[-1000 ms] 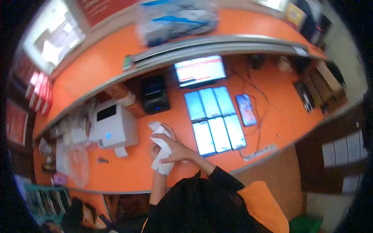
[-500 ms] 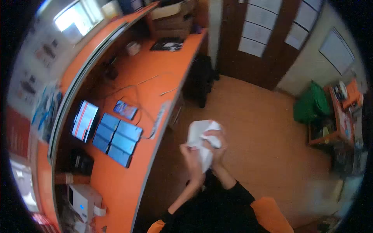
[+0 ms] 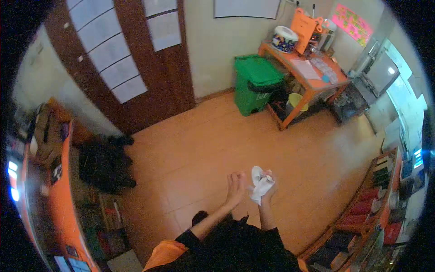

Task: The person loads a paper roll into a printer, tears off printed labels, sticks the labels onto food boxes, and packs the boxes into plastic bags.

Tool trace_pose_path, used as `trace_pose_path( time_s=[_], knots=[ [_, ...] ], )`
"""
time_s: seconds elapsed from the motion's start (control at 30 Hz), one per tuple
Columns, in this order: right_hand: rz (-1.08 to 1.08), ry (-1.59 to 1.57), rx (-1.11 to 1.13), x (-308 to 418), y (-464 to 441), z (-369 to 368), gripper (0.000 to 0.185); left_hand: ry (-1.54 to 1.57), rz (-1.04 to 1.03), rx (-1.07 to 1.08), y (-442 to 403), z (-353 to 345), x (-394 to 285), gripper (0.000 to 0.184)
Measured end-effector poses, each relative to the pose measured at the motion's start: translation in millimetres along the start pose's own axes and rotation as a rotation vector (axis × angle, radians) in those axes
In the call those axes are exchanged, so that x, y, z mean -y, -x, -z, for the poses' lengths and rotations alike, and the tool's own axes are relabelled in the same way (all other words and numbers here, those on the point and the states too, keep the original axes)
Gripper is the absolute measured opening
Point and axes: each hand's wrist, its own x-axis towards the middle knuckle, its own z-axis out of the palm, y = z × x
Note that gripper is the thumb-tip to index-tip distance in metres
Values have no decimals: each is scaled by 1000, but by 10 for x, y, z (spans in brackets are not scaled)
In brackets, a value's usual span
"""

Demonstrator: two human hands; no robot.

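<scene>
Left hand (image 3: 234, 187) has come off the crumpled white sheet (image 3: 260, 189) and hangs just beside it, loosely curled (seemingly empty), leaving it in the right hand's (image 3: 272, 183) grasp alone.

Paper (image 3: 260, 187) in right hand (image 3: 272, 187), bin (image 3: 253, 85) ahead

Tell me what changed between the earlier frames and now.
The view has swung right, leaving the orange desk at the left side and bringing the green bin nearer the middle. The left hand has let go of the white paper; the right hand still holds it.
</scene>
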Motion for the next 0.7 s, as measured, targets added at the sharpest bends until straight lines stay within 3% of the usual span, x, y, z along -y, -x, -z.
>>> trace_pose_path(
  time_s=[0.07, 0.1, 0.17, 0.23, 0.27, 0.3, 0.33, 0.37, 0.4, 0.47, 0.5, 0.57, 0.6, 0.67, 0.7],
  knots=[
    [-146, -197, -169, -170, -815, 288, 22, 158, 245, 246, -802, -307, 37, 42],
    [-193, -295, -247, -79, -760, 286, 28, 212, 320, 331, -1153, -349, 4, 42],
    [-211, -410, -331, 341, -471, 366, 35, 704, 893, 431, -1338, -125, -240, 43],
    [-422, -485, -217, -31, -1745, 516, 40, 860, 816, 323, -2851, -1338, 784, 38],
    [-484, -511, -186, -312, -2348, 551, 42, 1362, 682, 472, -3442, -1694, 1255, 37],
    [-120, -9, -15, -858, -2720, 768, 48, 1484, 671, 413, -4038, -2056, 1602, 37],
    [66, 255, 60, -1151, -3241, 842, 51, 1608, 655, 356, -4641, -2427, 1957, 40],
    [269, 509, 86, -1434, -3761, 910, 53, 1334, 759, 102, -5275, -2822, 2113, 45],
    [163, 275, 49, -1509, -4042, 914, 53, 1337, 752, 154, -5771, -3054, 2069, 45],
    [-94, -202, 8, -1726, -4501, 1011, 53, 1239, 879, -99, -6477, -3430, 2067, 55],
    [-223, -449, -7, -1795, -4642, 1005, 52, 1224, 892, -88, -6780, -3477, 2014, 55],
    [-381, -704, -79, -2131, -5256, 1023, 52, 1192, 1143, -67, -7404, -3800, 2050, 58],
    [-245, -331, -219, -2266, -5517, 1063, 46, 1172, 1172, -76, -7424, -3826, 2020, 58],
    [-144, 43, -312, -2286, -6026, 911, 41, 1294, 946, 123, -7525, -3642, 1871, 59],
    [-168, 73, -347, -2262, -6228, 818, 37, 1273, 967, 85, -7580, -3465, 1768, 59]
  ],
)
